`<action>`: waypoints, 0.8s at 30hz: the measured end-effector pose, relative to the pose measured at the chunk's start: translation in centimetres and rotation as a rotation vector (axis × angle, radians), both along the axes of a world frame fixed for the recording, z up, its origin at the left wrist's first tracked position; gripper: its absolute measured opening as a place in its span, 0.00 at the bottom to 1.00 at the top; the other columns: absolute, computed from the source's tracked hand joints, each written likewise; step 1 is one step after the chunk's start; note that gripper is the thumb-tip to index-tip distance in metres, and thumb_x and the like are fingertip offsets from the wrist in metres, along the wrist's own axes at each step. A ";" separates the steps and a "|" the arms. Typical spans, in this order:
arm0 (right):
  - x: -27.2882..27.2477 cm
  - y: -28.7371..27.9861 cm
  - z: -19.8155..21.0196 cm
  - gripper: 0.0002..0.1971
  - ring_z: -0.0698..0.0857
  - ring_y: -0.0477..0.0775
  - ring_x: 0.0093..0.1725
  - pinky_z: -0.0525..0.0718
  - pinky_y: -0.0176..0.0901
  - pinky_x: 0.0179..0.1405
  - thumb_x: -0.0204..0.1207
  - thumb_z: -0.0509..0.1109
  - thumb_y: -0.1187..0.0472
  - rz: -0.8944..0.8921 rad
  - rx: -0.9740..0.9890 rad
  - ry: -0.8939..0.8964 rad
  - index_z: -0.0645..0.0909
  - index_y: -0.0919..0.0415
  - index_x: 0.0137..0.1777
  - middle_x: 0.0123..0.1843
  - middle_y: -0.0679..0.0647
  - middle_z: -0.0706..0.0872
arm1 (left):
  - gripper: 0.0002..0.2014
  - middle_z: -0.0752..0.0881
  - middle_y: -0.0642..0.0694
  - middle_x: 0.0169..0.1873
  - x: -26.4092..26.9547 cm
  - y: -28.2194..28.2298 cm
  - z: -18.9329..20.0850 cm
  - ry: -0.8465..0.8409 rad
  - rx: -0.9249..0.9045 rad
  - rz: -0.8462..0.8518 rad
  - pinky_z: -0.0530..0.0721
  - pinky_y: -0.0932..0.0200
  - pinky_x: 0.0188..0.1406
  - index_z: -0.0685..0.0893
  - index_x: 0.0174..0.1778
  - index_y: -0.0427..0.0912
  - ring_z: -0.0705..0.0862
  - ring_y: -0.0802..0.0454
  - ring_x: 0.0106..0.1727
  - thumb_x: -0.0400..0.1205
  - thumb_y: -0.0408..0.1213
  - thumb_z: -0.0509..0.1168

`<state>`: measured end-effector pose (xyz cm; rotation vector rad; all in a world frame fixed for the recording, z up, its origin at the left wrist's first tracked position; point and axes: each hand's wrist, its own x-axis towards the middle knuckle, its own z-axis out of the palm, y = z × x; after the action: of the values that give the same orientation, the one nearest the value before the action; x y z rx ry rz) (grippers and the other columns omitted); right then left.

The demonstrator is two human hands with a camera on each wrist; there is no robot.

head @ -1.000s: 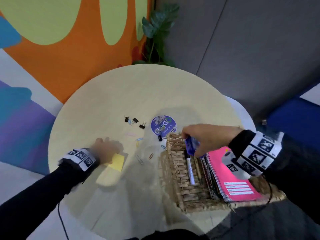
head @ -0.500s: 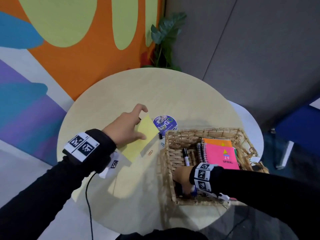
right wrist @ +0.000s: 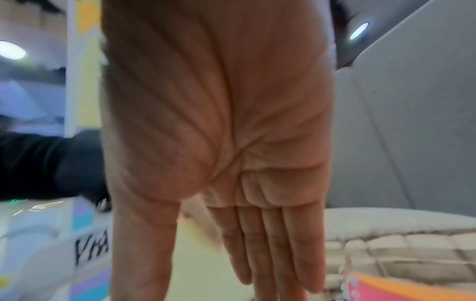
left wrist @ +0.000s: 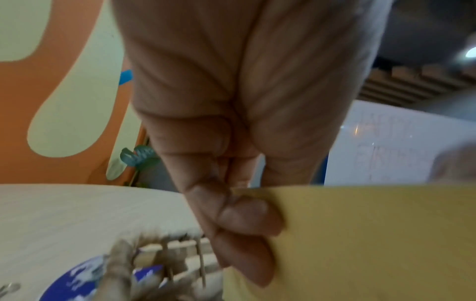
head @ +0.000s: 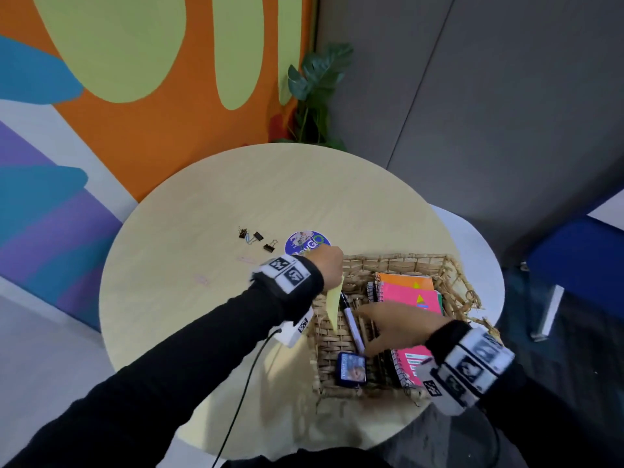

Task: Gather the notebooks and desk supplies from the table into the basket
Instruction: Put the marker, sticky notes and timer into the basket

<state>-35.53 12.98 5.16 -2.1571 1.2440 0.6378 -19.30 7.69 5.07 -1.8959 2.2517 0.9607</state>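
The wicker basket [head: 408, 257] stands at the right of the round table [head: 209, 204]. It holds pink and orange spiral notebooks [head: 408, 293], a white marker [head: 351, 322] and a small blue box [head: 351, 369]. My left hand [head: 329, 270] pinches a yellow paper pad [head: 333, 300] at its top edge and holds it hanging over the basket's left side; the left wrist view shows fingers curled on the yellow pad [left wrist: 360, 234]. My right hand [head: 391, 324] hovers inside the basket over the marker, its fingers [right wrist: 270, 250] straight and holding nothing.
Left on the table are black binder clips [head: 258, 238], a round blue sticker [head: 305, 243] and faint paper clips [head: 244, 259]. A potted plant [head: 314, 92] stands behind the table by the painted wall. A blue chair [head: 580, 265] is at the right.
My left hand lifted the yellow pad off the table and carried it right, over the basket. My right hand set the blue box down in the basket, let go and opened.
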 end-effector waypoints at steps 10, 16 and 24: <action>-5.8 1.0 1.1 0.33 0.79 0.46 0.67 0.78 0.39 0.67 0.74 0.71 0.46 -0.259 -0.043 -0.178 0.68 0.54 0.78 0.73 0.50 0.79 | 0.14 0.74 0.47 0.20 -3.3 -5.1 -13.2 -0.421 0.066 -0.222 0.83 0.55 0.40 0.70 0.23 0.43 0.76 0.52 0.25 0.71 0.30 0.66; -5.7 0.3 0.3 0.33 0.79 0.45 0.66 0.79 0.41 0.67 0.74 0.70 0.45 -0.252 -0.002 -0.172 0.67 0.52 0.78 0.73 0.48 0.79 | 0.12 0.82 0.44 0.29 -2.7 -4.9 -12.8 -0.345 0.143 -0.140 0.85 0.45 0.44 0.73 0.24 0.42 0.83 0.46 0.32 0.73 0.35 0.67; 0.7 -5.8 4.2 0.12 0.88 0.53 0.52 0.83 0.39 0.51 0.75 0.73 0.56 -0.338 -0.154 -0.488 0.85 0.57 0.57 0.53 0.52 0.90 | 0.12 0.89 0.41 0.55 6.8 -1.2 -0.5 0.262 -0.207 0.249 0.80 0.58 0.56 0.85 0.56 0.38 0.85 0.43 0.55 0.79 0.35 0.64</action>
<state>-34.85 7.18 9.33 -1.9834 1.3593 -0.1250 -12.51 6.48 4.56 -2.3063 2.3770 1.1028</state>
